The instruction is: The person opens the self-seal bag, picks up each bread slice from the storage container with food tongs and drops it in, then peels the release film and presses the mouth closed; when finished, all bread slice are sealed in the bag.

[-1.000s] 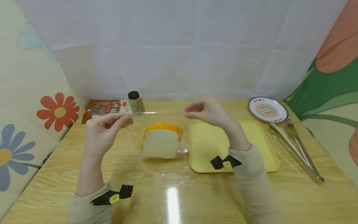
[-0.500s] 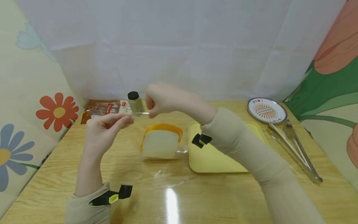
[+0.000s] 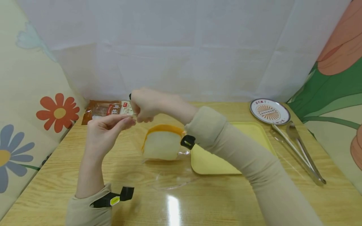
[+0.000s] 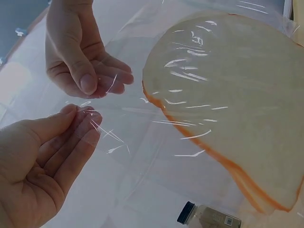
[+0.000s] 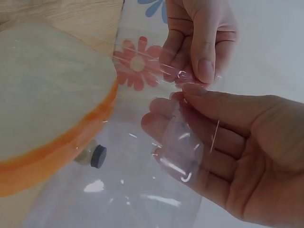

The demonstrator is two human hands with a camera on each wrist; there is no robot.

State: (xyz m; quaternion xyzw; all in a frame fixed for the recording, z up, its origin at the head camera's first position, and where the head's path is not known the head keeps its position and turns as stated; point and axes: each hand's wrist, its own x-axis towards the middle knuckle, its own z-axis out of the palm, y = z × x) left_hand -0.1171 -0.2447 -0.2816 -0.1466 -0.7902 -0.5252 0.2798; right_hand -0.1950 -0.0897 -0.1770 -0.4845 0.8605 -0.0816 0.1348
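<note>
Between my hands runs the top edge of a clear plastic bag (image 5: 142, 204). Inside lies sliced bread with an orange crust (image 3: 161, 146), also large in the left wrist view as a pale bread slice (image 4: 218, 85). The thumb and fingers of my left hand (image 3: 101, 135) pinch one corner of the bag's edge. Right beside those fingertips, my right hand (image 3: 150, 103) pinches the same edge, its thumb and fingers curled on the film, as the right wrist view shows. The bag's lower part spreads over the wooden table (image 3: 135, 201).
Behind the hands stand a jar with a black cap (image 5: 98, 156), largely hidden in the head view, and a brown food packet (image 3: 99, 110). A yellow tray (image 3: 217, 164) sits right of the bread, partly under my right forearm. Farther right are a patterned plate (image 3: 270, 111) and metal tongs (image 3: 308, 157).
My right hand has swept left from above the tray to my left fingertips, drawing the bag's edge together. My left hand has stayed in place; the bread has not moved.
</note>
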